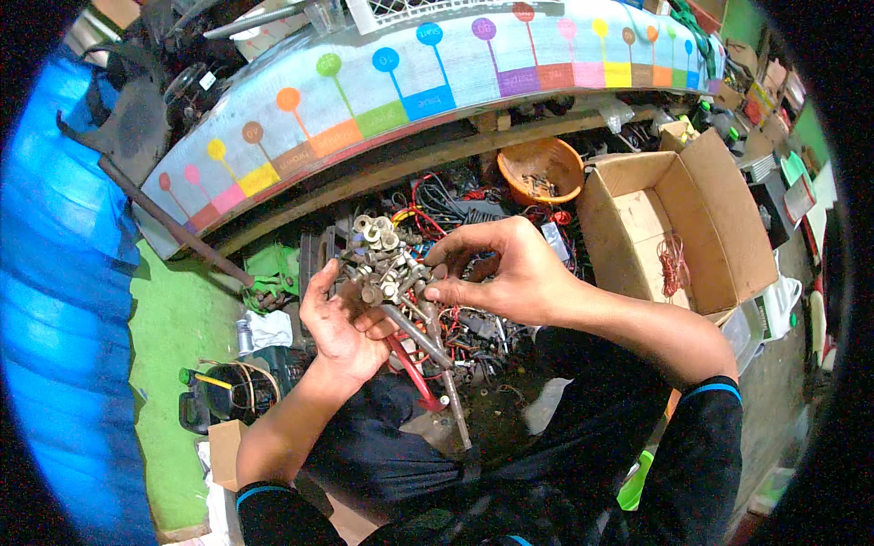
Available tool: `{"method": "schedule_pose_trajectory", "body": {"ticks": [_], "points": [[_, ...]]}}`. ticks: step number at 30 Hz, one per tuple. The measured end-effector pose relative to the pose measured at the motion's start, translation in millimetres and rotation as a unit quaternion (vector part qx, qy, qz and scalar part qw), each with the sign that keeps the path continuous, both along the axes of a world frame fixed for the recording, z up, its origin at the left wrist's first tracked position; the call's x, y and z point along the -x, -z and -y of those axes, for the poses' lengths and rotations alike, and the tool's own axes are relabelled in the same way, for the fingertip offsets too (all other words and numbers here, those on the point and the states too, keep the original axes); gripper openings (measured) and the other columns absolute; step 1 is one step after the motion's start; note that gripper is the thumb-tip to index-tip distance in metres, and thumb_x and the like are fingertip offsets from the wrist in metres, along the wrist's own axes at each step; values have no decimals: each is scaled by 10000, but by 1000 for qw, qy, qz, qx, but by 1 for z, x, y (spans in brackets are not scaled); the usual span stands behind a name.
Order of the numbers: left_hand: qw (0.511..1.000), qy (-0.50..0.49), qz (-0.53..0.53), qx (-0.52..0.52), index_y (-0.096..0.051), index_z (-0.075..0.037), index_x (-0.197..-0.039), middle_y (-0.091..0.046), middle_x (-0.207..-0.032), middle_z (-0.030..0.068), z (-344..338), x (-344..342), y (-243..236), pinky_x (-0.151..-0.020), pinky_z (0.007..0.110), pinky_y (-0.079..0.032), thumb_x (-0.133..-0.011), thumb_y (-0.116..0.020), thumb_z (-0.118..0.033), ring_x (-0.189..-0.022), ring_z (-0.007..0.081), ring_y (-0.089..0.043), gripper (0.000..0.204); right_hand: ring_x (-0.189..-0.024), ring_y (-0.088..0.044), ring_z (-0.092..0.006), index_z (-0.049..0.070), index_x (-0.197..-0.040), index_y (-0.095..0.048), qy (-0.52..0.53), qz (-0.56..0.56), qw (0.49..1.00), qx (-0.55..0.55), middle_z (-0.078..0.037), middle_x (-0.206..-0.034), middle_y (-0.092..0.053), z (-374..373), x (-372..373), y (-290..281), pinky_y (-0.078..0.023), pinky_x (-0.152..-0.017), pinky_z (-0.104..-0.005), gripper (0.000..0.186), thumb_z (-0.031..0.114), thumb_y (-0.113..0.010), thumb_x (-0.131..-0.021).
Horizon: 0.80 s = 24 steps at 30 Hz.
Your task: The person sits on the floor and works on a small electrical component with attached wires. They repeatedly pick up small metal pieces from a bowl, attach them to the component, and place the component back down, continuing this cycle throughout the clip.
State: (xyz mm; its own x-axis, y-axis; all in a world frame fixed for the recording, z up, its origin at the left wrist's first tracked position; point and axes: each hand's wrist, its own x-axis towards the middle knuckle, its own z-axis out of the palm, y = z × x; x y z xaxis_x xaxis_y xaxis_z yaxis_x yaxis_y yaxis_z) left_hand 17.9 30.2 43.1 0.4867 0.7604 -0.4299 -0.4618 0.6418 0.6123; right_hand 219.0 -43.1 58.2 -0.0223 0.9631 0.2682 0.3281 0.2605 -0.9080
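Note:
A heap of metal bolts and nuts (pixel 390 264) sits in my left hand (pixel 344 328), whose fingers curl up around its side. From the right, my right hand (pixel 510 273) reaches to the heap, thumb and forefinger pinched on a dark bolt (pixel 440 272) at its edge. The exact shape of that piece is partly hidden by the fingers. Below my hands, a long metal rod (pixel 455 400) and a red bar (pixel 414 371) slant down toward my lap.
An orange bowl (pixel 515 189) with small metal parts stands beyond my right hand. Right of it is an open cardboard box (pixel 628 200) holding a coil of red wire (pixel 673 266). Tangled cables (pixel 437 202) and loose parts lie under the coloured panel (pixel 364 114).

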Motion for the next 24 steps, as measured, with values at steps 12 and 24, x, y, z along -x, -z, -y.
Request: {"method": "schedule_pose_trajectory", "body": {"ticks": [12, 24], "points": [[1000, 19, -5, -7, -632, -32, -944, -612, -686, 17, 0, -1, 0, -360, 180, -250, -809, -522, -534, -415, 56, -341, 531, -676, -620, -103, -12, -883, -689, 32, -79, 996, 37, -72, -757, -679, -7, -10, 5, -511, -656, -272, 146, 103, -691, -793], [999, -24, -17, 30, -618, -70, -958, -650, -753, 68, -8, 7, 10, -341, 203, -311, -779, -561, -566, -412, 100, -419, 531, -753, -655, -342, -55, -788, -655, 48, 434, 874, 213, -207, -784, -660, -55, -141, 143, -519, -714, -422, 296, 171, -728, -611]]}}
